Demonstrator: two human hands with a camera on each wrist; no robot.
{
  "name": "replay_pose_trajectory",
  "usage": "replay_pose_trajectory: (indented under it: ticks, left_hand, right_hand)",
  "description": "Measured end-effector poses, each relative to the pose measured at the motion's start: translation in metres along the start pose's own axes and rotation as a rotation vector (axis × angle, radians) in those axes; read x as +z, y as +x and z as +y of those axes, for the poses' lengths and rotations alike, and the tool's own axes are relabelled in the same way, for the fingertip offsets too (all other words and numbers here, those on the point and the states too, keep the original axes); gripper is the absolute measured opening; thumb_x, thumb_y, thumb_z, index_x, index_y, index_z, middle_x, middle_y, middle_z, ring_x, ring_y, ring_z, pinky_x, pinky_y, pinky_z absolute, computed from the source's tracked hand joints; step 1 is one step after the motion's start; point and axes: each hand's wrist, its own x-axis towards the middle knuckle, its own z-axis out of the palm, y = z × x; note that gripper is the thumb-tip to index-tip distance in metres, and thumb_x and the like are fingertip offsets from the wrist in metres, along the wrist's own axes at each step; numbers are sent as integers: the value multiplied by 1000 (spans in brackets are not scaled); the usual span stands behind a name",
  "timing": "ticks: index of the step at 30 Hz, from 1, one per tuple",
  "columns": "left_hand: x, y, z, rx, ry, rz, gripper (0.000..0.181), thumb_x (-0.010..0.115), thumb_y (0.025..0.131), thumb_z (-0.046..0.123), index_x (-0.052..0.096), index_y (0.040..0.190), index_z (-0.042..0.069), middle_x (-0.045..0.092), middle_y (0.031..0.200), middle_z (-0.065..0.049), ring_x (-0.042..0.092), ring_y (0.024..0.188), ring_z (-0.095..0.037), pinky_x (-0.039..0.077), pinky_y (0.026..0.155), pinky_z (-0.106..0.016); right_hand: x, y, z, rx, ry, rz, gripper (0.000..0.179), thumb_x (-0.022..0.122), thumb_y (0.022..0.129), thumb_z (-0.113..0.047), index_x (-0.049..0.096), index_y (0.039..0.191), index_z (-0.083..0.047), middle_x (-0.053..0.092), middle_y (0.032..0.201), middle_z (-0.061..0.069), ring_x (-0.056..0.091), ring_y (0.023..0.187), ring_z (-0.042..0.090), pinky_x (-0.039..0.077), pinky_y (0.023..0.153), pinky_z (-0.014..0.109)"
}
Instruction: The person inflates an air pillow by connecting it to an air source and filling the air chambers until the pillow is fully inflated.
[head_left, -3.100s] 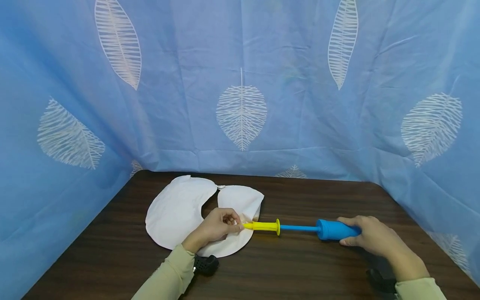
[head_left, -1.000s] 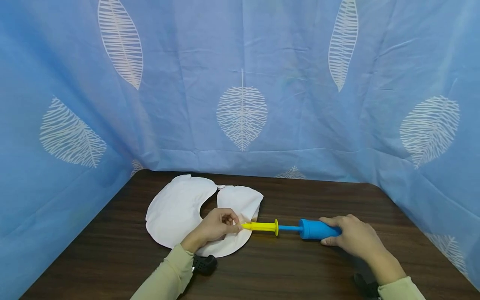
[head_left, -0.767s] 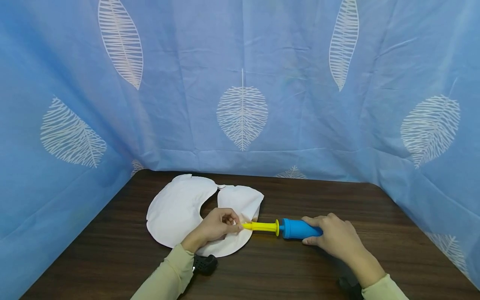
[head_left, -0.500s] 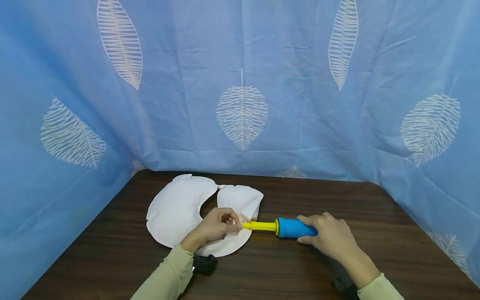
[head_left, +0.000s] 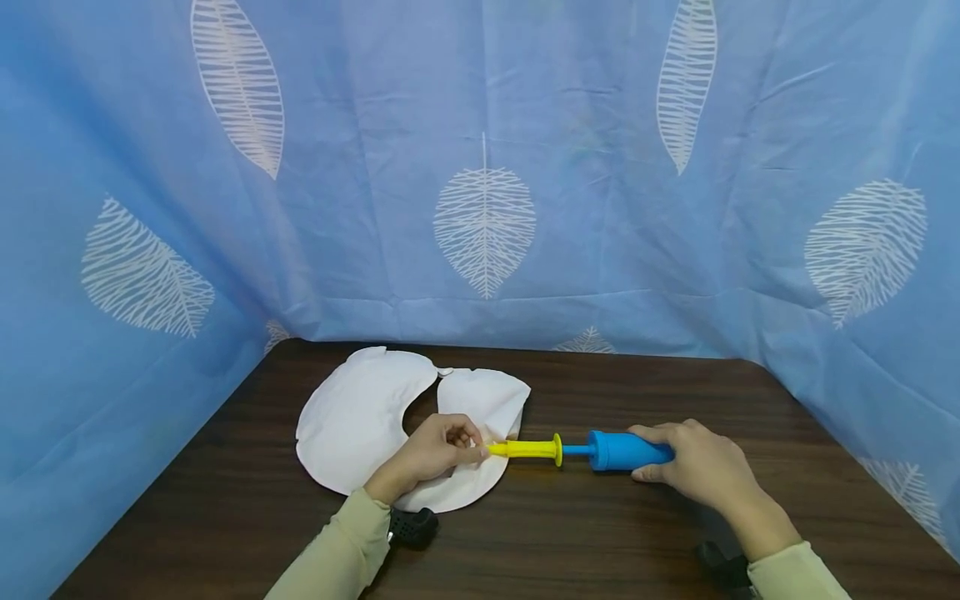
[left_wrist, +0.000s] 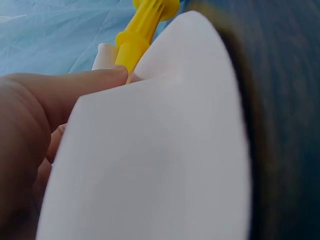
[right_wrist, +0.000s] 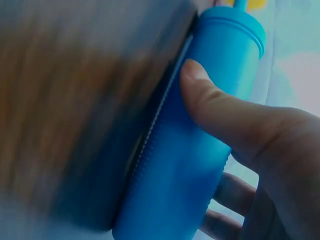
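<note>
A white, flat, C-shaped inflatable neck pillow [head_left: 348, 425] lies on the table, its right lobe creased. My left hand [head_left: 427, 454] rests over that lobe and pinches where the yellow nozzle [left_wrist: 131, 52] of a hand pump meets the pillow; the valve is hidden by the fingers. The pump's yellow front [head_left: 528, 450] points left, and a short length of blue rod [head_left: 576, 450] shows behind its flange. My right hand [head_left: 705, 462] grips the blue pump barrel [head_left: 618, 451], with the thumb [right_wrist: 215, 97] along one side and fingers round the other.
The dark wood-grain table [head_left: 600, 542] is bounded at the back and sides by a blue leaf-print curtain [head_left: 585, 208]. Black wrist devices [head_left: 412, 528] sit below both cuffs.
My right hand slid the blue barrel left until it met the yellow flange, then drew it partway back right, exposing the rod again. My left hand and the pillow stayed nearly still.
</note>
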Motion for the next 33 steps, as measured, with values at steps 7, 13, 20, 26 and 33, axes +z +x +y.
replay_pose_trajectory:
  ticks: [7,13,20,26,33]
  left_hand:
    - [3,2,3,3,-1,-9,12,84,93,14,74,94,6,57,79,1,47,62,-12,40,53,-23]
    - [4,2,5,7,-10,-10,16,84,92,14,73,95,4,56,79,1,47,62,-13,39,52,-23]
    - [0,0,4,-1,-19,0,15,85,92,13,73,95,3,54,77,0,46,61,-13,38,53,-23]
    - [-2,-1,1,-14,-49,-13,15,84,93,12,72,95,2,54,77,0,45,61,-12,38,53,-22]
    - [-2,-1,0,-21,-64,-18,14,84,93,12,72,95,4,54,77,0,44,58,-12,39,53,-22]
  right_hand:
    - [-11,-4,45,89,54,-94,81,87,79,-61,67,148,-24,60,146,36,54,129,64,55,74,57]
    - [-16,-10,71,143,81,-133,88,86,79,-63,63,152,-20,54,150,39,49,132,68,54,76,61]
    - [-14,-11,67,107,87,-96,83,88,81,-56,65,150,-17,59,146,38,55,127,65,55,76,58]
    - [-9,-8,40,41,47,-47,75,89,81,-53,69,145,-20,67,137,32,61,119,58,54,74,55]
    - [4,-2,-14,-80,3,59,68,91,81,-49,73,141,-23,78,128,13,70,111,41,45,67,40]
